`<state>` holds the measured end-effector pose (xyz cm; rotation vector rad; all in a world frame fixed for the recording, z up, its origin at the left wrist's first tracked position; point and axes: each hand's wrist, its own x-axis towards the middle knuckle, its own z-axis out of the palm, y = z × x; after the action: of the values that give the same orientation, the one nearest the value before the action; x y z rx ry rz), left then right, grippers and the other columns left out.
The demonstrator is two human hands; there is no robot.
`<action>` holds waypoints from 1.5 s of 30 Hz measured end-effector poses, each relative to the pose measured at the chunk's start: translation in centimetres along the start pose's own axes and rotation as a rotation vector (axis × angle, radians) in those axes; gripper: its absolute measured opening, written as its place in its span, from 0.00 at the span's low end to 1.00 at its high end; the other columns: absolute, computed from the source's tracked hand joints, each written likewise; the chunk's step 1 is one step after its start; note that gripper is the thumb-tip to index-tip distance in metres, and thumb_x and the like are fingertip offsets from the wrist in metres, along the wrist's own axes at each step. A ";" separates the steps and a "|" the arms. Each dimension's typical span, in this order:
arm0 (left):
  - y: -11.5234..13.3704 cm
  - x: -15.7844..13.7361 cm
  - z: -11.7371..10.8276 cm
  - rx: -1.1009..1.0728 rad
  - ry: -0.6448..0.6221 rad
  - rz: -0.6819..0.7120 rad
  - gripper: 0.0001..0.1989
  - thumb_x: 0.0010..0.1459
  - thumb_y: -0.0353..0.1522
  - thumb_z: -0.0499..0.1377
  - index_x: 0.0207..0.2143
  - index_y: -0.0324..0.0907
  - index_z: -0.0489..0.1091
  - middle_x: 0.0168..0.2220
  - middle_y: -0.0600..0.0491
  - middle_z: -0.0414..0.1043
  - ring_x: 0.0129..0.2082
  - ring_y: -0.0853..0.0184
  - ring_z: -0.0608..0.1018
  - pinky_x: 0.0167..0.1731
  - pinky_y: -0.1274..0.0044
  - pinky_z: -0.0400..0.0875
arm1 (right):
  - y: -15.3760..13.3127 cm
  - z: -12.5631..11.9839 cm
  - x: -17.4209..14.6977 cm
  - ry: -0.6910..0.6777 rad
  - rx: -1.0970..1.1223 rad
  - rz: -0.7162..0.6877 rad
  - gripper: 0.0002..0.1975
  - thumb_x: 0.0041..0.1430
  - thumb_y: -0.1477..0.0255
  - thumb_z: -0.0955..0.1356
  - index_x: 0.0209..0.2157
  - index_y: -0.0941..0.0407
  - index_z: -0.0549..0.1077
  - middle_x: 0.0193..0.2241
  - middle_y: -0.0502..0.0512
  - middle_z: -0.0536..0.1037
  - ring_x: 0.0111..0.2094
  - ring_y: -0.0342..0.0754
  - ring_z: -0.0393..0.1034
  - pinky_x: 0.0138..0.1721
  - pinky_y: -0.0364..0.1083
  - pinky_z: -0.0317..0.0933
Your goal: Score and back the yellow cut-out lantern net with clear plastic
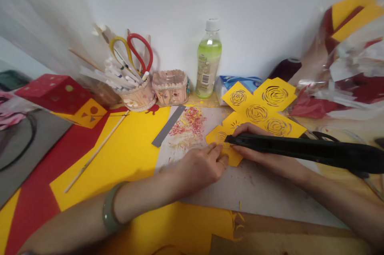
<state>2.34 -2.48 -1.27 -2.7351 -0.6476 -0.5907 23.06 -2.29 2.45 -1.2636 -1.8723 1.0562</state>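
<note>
A yellow paper cut-out [264,107] with several flaps, cut through with swirling rose-like patterns, lies partly on a stained grey cutting board [180,159]. My left hand [207,163], wearing a green bangle [111,207], presses its curled fingers on the cut-out's near flap. Close beside it, my right hand [249,143] has its fingers bent over the same flap. A long black bar-like object [300,151] crosses in front of that hand, its narrow end close to my left fingertips. The bar hides what the right fingers grip.
Behind the board stand a green drink bottle [209,63], a small pink basket [171,87] and a pot [138,97] with scissors and pens. A red-and-yellow paper box [60,95], thin stick [96,153] and grey ruler [168,126] lie left. Plastic-wrapped paper [345,67] fills the right.
</note>
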 end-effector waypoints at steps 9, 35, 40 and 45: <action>-1.2 -0.9 -0.7 -0.148 0.051 0.018 0.11 0.61 0.24 0.49 0.39 0.33 0.71 0.44 0.42 0.75 0.44 0.60 0.78 0.40 0.73 0.76 | 1.0 0.4 -0.7 0.079 -0.129 0.016 0.07 0.55 0.65 0.67 0.33 0.53 0.66 0.30 0.48 0.71 0.31 0.44 0.67 0.31 0.42 0.62; -1.2 -0.1 -1.9 -0.186 -0.009 -0.075 0.18 0.64 0.25 0.43 0.40 0.34 0.73 0.45 0.38 0.74 0.46 0.56 0.76 0.38 0.73 0.76 | 1.5 3.0 -1.2 0.132 -0.470 -0.212 0.12 0.50 0.78 0.62 0.36 0.49 0.58 0.22 0.44 0.74 0.22 0.42 0.72 0.21 0.39 0.62; -1.1 -0.2 -1.8 -0.178 -0.013 -0.072 0.17 0.64 0.26 0.44 0.41 0.33 0.72 0.46 0.38 0.73 0.46 0.56 0.76 0.38 0.73 0.76 | 1.5 3.1 -1.3 0.116 -0.524 -0.237 0.12 0.49 0.78 0.62 0.35 0.50 0.58 0.24 0.45 0.75 0.22 0.42 0.71 0.21 0.39 0.62; -1.0 -0.2 -2.0 -0.178 -0.032 -0.063 0.16 0.64 0.26 0.45 0.42 0.32 0.72 0.46 0.38 0.73 0.46 0.56 0.76 0.38 0.72 0.76 | 1.7 3.1 -1.4 0.124 -0.530 -0.265 0.12 0.49 0.78 0.63 0.35 0.50 0.59 0.24 0.46 0.76 0.22 0.43 0.72 0.21 0.39 0.62</action>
<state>1.00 -2.35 0.52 -2.9034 -0.7233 -0.6484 21.63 -4.04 -0.61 -1.2725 -2.2244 0.3404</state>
